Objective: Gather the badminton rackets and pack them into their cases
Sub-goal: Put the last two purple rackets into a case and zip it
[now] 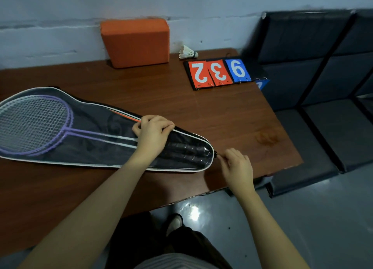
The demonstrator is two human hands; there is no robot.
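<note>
Nearest the camera: dark trousers (161, 238) and one shoe (175, 223) over a grey glossy floor (302, 218), with both bare forearms reaching forward onto a brown wooden table (201, 107).

Right hand (237, 165): at the narrow end of the racket case (96, 145), fingers curled, fingertips pressed together on a small dark zipper pull (216, 154) at the case's tip.

Left hand (152, 130): lying across the case's upper edge, fingers curled over the white-piped rim and pinching it near the zipper line.

Case: flat on the table, long axis running left to right. Wide head end points left, narrow handle end points right, toward the table's right edge. Front panel is see-through. No readable brand on it.

Rackets (34, 123): two, purple and white frames, stacked inside the case. Heads left, shafts running right, black grips (187, 153) at the narrow end.

Farther back: a flip scoreboard (219, 72) lying flat, cards read "2" and "3" on red, "9" on blue, upside down from this view. A white shuttlecock (188, 52) lies just beyond it. An orange foam block (135, 42) leans on the pale wall (181, 6). Dark padded mats (323, 66) to the right.
</note>
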